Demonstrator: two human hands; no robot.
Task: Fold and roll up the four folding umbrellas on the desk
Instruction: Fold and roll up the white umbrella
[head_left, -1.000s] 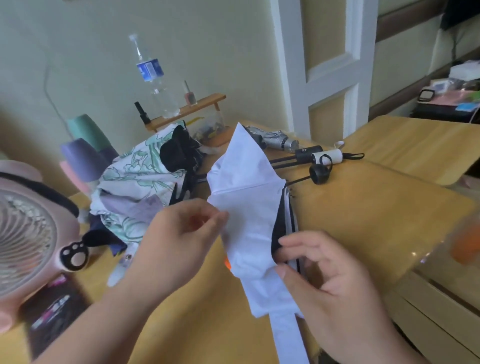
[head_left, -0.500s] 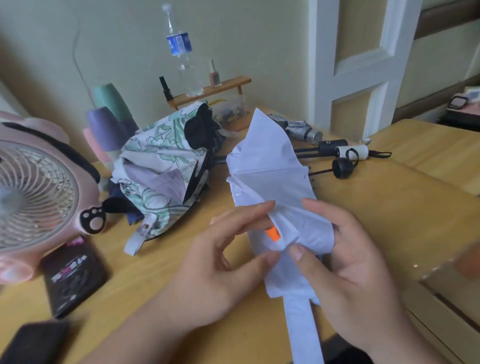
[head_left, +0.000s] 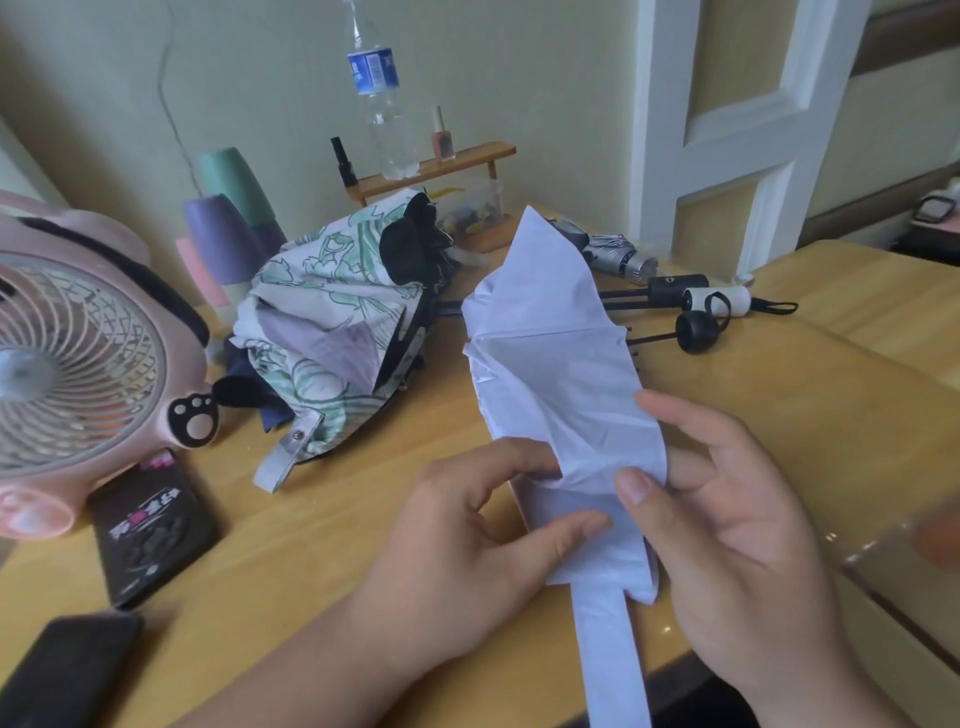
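**White canopy gathered between both hands at the desk's near edge**

White fabric of the white umbrella (head_left: 550, 374) lies lengthwise on the wooden desk (head_left: 779, 415). Its pointed far end is near the small wooden shelf (head_left: 467, 156), and its narrow near end is gathered between the hands. The left hand (head_left: 467, 540) pinches the canopy's left edge between thumb and forefinger. The right hand (head_left: 727, 519) grips the right edge, thumb pressed on top and fingers curled behind the cloth. The closing strap (head_left: 613, 660) runs down from the gathered end, past the desk's near edge.

Just left of the canopy's far half lies the floral umbrella (head_left: 332, 332), loose and unrolled. Its grey tab points toward the left hand but lies apart from it. Behind the canopy's tip lies a silver umbrella (head_left: 615, 255), rolled tight. To the right, three handles sit close together: a black handle (head_left: 675, 286), a white handle (head_left: 719, 300) and a round black knob (head_left: 696, 332).

A pink fan (head_left: 78, 364) stands at the left edge, with a black box (head_left: 150, 525) just beside its base. A water bottle (head_left: 384, 114) and a nail polish bottle (head_left: 442, 136) stand on the shelf against the wall.

Bare wood runs from the canopy's right side to the desk's right edge. A narrower bare strip lies between the floral umbrella and the left forearm.
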